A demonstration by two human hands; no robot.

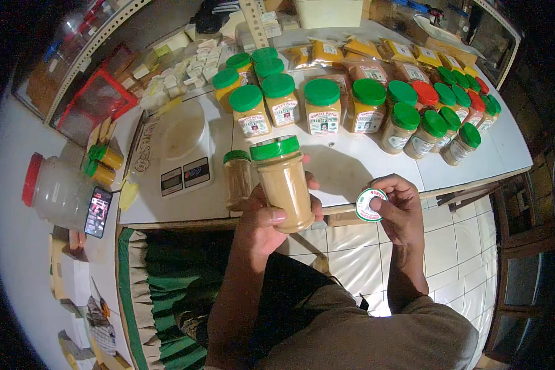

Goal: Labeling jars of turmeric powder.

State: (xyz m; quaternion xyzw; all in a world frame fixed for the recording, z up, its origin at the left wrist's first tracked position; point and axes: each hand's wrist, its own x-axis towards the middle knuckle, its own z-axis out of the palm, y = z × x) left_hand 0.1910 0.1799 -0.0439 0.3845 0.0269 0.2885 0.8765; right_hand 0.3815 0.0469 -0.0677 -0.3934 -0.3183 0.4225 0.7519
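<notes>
My left hand (273,217) is closed around a clear jar of tan powder (284,189) with a green screw lid; no label shows on its visible side. Between the thumb and fingers of my right hand (393,208) is a round white label (371,205) with a green rim and printing, held to the right of the jar and apart from it. Just left of the held jar, a smaller green-lidded jar of brown powder (237,180) stands on the white table (335,185). Behind them stand several labelled jars of yellow powder (323,111) with green lids.
A kitchen scale (185,148) is at the left, near a large red-lidded plastic jar (58,189) and a phone (98,212). Smaller spice jars (400,129) stand at the right. Packets of yellow powder (327,53) and small white packs (203,62) lie at the back.
</notes>
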